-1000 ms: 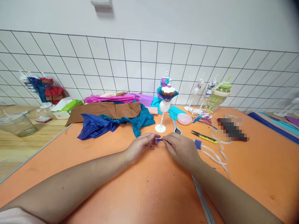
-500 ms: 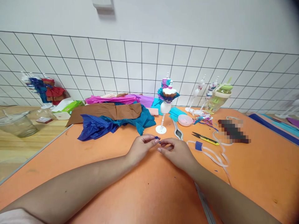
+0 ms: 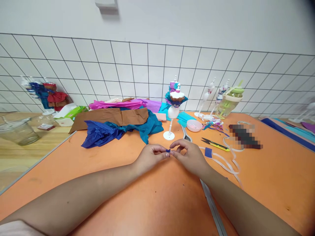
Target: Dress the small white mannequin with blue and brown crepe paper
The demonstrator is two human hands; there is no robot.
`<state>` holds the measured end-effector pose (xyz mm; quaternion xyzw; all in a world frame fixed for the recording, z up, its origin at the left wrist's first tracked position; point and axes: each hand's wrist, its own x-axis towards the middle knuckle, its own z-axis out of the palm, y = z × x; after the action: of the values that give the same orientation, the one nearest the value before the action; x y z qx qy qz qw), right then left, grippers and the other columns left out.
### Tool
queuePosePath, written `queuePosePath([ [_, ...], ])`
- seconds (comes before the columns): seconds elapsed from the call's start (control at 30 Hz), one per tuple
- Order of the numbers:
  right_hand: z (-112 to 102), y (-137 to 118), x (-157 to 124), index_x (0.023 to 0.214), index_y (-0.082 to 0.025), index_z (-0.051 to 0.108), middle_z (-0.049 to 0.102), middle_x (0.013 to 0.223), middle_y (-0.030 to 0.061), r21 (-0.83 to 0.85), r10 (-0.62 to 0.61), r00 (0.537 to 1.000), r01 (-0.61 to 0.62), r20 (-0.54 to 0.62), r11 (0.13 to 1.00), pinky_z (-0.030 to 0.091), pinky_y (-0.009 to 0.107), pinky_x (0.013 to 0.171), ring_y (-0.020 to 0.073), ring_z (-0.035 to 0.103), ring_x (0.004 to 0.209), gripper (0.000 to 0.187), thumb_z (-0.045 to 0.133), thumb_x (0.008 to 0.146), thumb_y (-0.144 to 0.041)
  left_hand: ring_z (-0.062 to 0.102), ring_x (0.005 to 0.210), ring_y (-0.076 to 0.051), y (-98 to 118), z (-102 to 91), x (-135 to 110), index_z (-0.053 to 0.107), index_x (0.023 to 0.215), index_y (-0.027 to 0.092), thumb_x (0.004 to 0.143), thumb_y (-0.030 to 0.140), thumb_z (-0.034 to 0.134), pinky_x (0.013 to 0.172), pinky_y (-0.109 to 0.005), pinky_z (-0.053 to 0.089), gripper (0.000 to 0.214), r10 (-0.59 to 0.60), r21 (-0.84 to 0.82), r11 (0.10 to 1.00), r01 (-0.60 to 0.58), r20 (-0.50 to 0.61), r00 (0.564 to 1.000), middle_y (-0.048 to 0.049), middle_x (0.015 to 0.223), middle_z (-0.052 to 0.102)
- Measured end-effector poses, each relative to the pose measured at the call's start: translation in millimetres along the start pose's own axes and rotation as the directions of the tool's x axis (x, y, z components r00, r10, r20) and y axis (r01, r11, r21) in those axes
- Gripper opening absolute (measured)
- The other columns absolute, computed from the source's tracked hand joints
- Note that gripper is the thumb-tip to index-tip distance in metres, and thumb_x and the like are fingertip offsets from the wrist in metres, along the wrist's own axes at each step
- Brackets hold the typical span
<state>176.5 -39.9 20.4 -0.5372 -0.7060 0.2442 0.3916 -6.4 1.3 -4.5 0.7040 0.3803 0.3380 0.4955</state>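
My left hand [image 3: 150, 157] and my right hand [image 3: 190, 156] meet over the orange table [image 3: 152, 203], fingertips pinched together on a tiny blue scrap of paper [image 3: 168, 150]. Both hands are closed in a pinch on it. Just beyond them stands a small white mannequin stand [image 3: 173, 113] dressed in layered crepe paper. Right of my right hand lies white ribbon tape [image 3: 226, 164] with a blue piece [image 3: 208, 152] stuck on it.
Crepe paper sheets in blue [image 3: 100, 132], teal, brown [image 3: 110, 116] and pink lie at the back left. Yellow snips [image 3: 215, 144], a pink dish [image 3: 194, 125], a green-lidded jar [image 3: 230, 101] and a metal ruler [image 3: 213, 206] are to the right. A wire grid [image 3: 147, 68] backs the table.
My hands rose slightly and then came back together. The right hand's fingers have curled over the blue scrap, which the left hand kept pinched throughout.
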Motion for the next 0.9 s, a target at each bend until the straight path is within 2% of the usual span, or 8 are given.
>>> queuePosePath([
  [0.1, -0.5, 1.1, 0.0, 0.100, -0.024, 0.067, 0.070, 0.104, 0.0019, 0.029, 0.043, 0.999, -0.044, 0.017, 0.999, 0.049, 0.027, 0.065, 0.0119, 0.062, 0.069, 0.022, 0.066, 0.078, -0.026, 0.066, 0.083, -0.020, 0.4, -0.3, -0.2, 0.075, 0.079, 0.017, 0.075, 0.035, 0.071, 0.077, -0.028, 0.048, 0.019, 0.017, 0.048, 0.999, -0.017, -0.011, 1.000, -0.0056, 0.084, 0.072],
  [0.23, -1.3, 5.6, 2.0, 0.081, -0.022, 0.070, 0.070, 0.089, 0.0016, -0.033, 0.016, 0.998, -0.014, 0.060, 0.999, 0.047, 0.027, 0.067, 0.0135, 0.062, 0.069, 0.009, 0.063, 0.081, -0.027, 0.066, 0.084, -0.021, 1.9, 0.0, -0.7, 0.076, 0.077, 0.018, 0.075, 0.035, 0.072, 0.079, -0.029, 0.048, 0.018, 0.037, 0.073, 0.997, -0.037, 0.001, 0.999, -0.0058, 0.084, 0.073],
  [0.43, -3.5, 7.4, 3.7, 0.081, -0.021, 0.064, 0.069, 0.083, 0.0010, -0.095, 0.050, 0.996, -0.043, 0.079, 0.995, 0.042, 0.027, 0.062, 0.0141, 0.060, 0.067, 0.014, 0.057, 0.086, -0.032, 0.066, 0.084, -0.022, 3.3, -0.9, -0.2, 0.076, 0.079, 0.018, 0.074, 0.037, 0.073, 0.078, -0.031, 0.048, 0.020, 0.019, 0.046, 0.999, -0.017, -0.044, 0.999, -0.0066, 0.084, 0.074],
  [0.53, -2.7, 6.2, 2.9, 0.082, -0.021, 0.061, 0.068, 0.081, 0.0007, -0.118, 0.067, 0.994, -0.057, 0.081, 0.991, 0.041, 0.027, 0.061, 0.0143, 0.060, 0.065, 0.016, 0.054, 0.088, -0.033, 0.066, 0.082, -0.021, 3.0, -1.7, -0.3, 0.076, 0.079, 0.018, 0.073, 0.038, 0.075, 0.077, -0.031, 0.049, 0.021, -0.027, -0.062, 0.998, 0.023, -0.056, 0.998, -0.0063, 0.083, 0.074],
  [0.6, -1.6, 4.8, 2.1, 0.083, -0.021, 0.060, 0.067, 0.076, -0.0002, -0.125, 0.089, 0.993, -0.078, 0.080, 0.989, 0.039, 0.027, 0.059, 0.0143, 0.059, 0.063, 0.016, 0.053, 0.088, -0.034, 0.066, 0.084, -0.021, 2.4, -2.0, -0.9, 0.075, 0.083, 0.018, 0.071, 0.038, 0.076, 0.079, -0.031, 0.049, 0.023, -0.049, -0.199, 0.979, 0.042, -0.029, 0.998, -0.0065, 0.087, 0.074],
  [0.73, 1.1, 1.2, 0.6, 0.084, -0.022, 0.060, 0.065, 0.072, -0.0016, -0.106, 0.118, 0.991, -0.111, 0.060, 0.988, 0.038, 0.027, 0.057, 0.0140, 0.056, 0.059, 0.015, 0.051, 0.088, -0.034, 0.065, 0.094, -0.021, 0.2, -1.8, -2.4, 0.071, 0.101, 0.018, 0.074, 0.045, 0.075, 0.081, -0.031, 0.048, 0.038, -0.047, -0.510, 0.857, 0.075, 0.067, 0.997, -0.0089, 0.101, 0.073],
  [0.8, 2.5, -0.3, 0.1, 0.085, -0.022, 0.060, 0.064, 0.072, -0.0019, -0.084, 0.120, 0.992, -0.116, 0.040, 0.990, 0.038, 0.026, 0.056, 0.0134, 0.055, 0.058, 0.015, 0.051, 0.088, -0.034, 0.065, 0.095, -0.020, -1.7, -1.0, -2.0, 0.069, 0.105, 0.018, 0.072, 0.042, 0.078, 0.082, -0.030, 0.047, 0.042, -0.064, -0.539, 0.836, 0.104, 0.092, 0.994, -0.0090, 0.102, 0.072],
  [0.9, 4.2, -1.2, 0.0, 0.084, -0.022, 0.061, 0.064, 0.075, -0.0017, -0.078, 0.105, 0.994, -0.104, 0.007, 0.991, 0.037, 0.026, 0.055, 0.0127, 0.053, 0.058, 0.014, 0.053, 0.086, -0.033, 0.067, 0.089, -0.017, -4.6, 0.0, 0.0, 0.068, 0.098, 0.016, 0.067, 0.035, 0.083, 0.082, -0.029, 0.047, 0.039, -0.093, -0.495, 0.863, 0.100, 0.040, 0.995, -0.0068, 0.095, 0.074],
])
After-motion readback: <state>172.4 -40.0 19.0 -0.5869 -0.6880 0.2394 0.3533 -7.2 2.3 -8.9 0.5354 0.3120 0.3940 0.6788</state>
